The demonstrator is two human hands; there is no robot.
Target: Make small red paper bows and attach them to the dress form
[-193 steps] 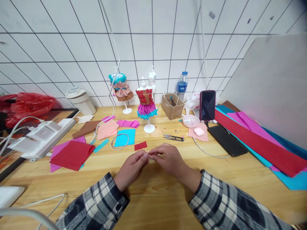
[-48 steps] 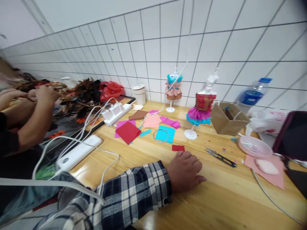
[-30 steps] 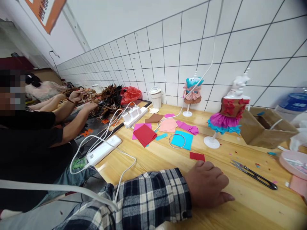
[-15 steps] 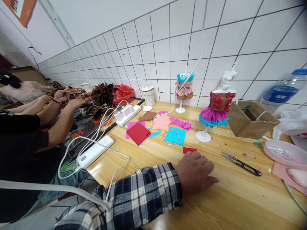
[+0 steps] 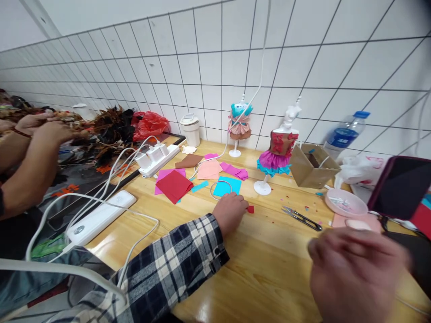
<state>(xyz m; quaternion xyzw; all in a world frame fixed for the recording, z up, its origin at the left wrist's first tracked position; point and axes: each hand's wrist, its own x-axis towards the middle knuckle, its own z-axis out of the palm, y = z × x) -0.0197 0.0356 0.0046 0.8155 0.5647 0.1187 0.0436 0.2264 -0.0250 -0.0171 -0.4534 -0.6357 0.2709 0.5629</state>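
Note:
My left hand (image 5: 231, 212) is on the wooden table with its fingers bent together on a small red paper piece (image 5: 251, 209); part of that piece is hidden beneath them. Just behind the hand a thin ring (image 5: 211, 193) lies partly over a blue paper square (image 5: 235, 186). My right hand (image 5: 358, 273) is raised at the lower right, smeared by motion, its fingers curled; whether anything is in them does not show. The nearest tool to it is a pair of black-handled thread snips (image 5: 303, 219) on the table.
Two small dress forms in ruffled paper dresses (image 5: 276, 148) (image 5: 239, 123) stand by the tiled wall. Red sheets (image 5: 174, 186) and other coloured papers lie left of centre. Around them are a power strip (image 5: 160, 160), power bank (image 5: 103, 215), cardboard box (image 5: 311, 168), pink dish (image 5: 346, 204) and phone (image 5: 400, 188). A co-worker's arms (image 5: 37, 152) are at left.
My left hand has reached forward onto the red paper piece, covering part of it. My right hand has come into view at the lower right. The camera has turned to the right.

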